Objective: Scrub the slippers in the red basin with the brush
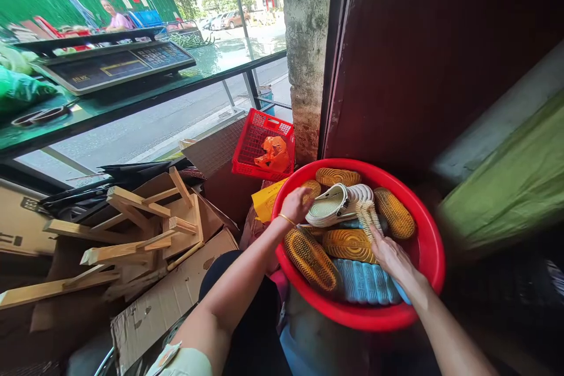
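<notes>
A round red plastic basin (359,299) sits below me, filled with rubber footwear. Several orange-yellow clogs lie sole up, one of them (311,258) near the front left. A white clog (337,204) lies on top, and a pale blue sandal (365,283) lies at the front. My left hand (296,204), with a thin gold bangle at its wrist, rests against the white clog and an orange sole (312,189). My right hand (392,261) lies over the blue sandal, its fingertips close to a beige woven strip (368,217). Neither hand clearly grips anything.
Left of the basin, wooden slats (132,235) lie in torn cardboard boxes (176,311). Behind it stand a red plastic crate (259,144) holding an orange bag and a concrete pillar (306,53). A digital scale (114,64) sits on a glass counter (220,64). Green cloth (506,182) hangs right.
</notes>
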`<state>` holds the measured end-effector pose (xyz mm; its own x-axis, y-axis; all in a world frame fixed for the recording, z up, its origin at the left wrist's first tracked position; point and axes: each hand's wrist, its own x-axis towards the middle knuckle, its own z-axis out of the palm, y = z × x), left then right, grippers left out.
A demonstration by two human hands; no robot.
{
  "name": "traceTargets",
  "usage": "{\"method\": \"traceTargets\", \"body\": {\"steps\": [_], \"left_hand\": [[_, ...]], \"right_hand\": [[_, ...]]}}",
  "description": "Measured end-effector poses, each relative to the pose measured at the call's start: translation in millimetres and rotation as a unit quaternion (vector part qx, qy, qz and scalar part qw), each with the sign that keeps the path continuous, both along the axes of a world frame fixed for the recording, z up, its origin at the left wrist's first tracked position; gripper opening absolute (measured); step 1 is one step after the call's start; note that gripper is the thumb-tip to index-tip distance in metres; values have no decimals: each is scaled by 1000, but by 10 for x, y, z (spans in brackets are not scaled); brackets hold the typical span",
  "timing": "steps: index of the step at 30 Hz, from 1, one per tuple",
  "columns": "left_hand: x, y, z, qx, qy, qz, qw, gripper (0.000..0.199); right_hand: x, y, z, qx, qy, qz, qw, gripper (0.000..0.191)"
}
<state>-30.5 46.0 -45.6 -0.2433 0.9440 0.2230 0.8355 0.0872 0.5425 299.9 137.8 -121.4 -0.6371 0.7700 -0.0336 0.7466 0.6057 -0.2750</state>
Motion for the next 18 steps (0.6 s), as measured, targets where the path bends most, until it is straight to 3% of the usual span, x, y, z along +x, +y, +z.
{"method": "traceTargets", "body": {"steps": [3,7,11,14,18], "left_hand": [[-256,122,-253,-98,20,103,990,60],[-246,195,-564,-205,52,96,973,85],[-171,289,-650,-268,76,94,956,101],[-177,340,-682,-307,29,86,947,111],[-240,358,-698,-273,-117,72,952,91]], "right_hand": [[-1,-11,5,-14,-1,-10,1000,68],[0,0,-12,-9,-2,1,1000,68],[22,53,-50,-6,-26,-8,1000,67],[50,115,-81,-21,-15,-7,1000,67],[56,175,-81,-31,12,15,999,69]]}}
